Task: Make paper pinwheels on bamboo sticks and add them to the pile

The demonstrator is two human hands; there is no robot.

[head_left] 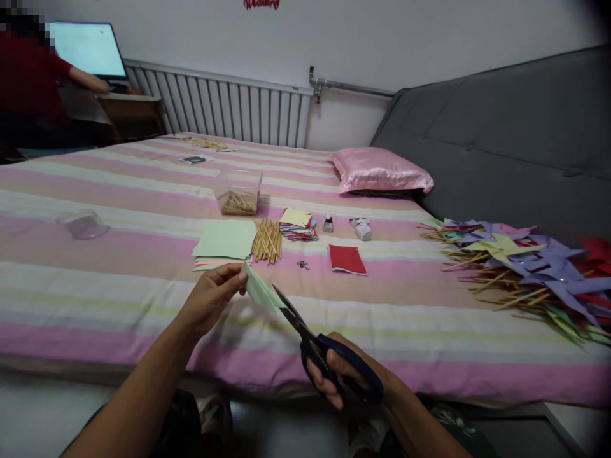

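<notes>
Left hand (210, 299): bare, no ring or watch seen.
Right hand (334, 375): bare, no glove.
Forearms: uncovered, no sleeves showing.
Legs: dark clothing, dim below the forearms.

The left hand (210, 298) pinches a folded paper (259, 289) at its left end, above the near edge of the bed (95, 299); the scissors (310, 334), in the right hand (341, 375) to the right and nearer, meet the paper's right edge. Behind lie a stack of sheets (225, 242), sticks (267, 240) right of it, then a small square sheet (347, 259) — a box (237, 192) farther back. Pinwheels (525, 267) crowd the far right — a pillow (379, 170) lies behind them.
</notes>
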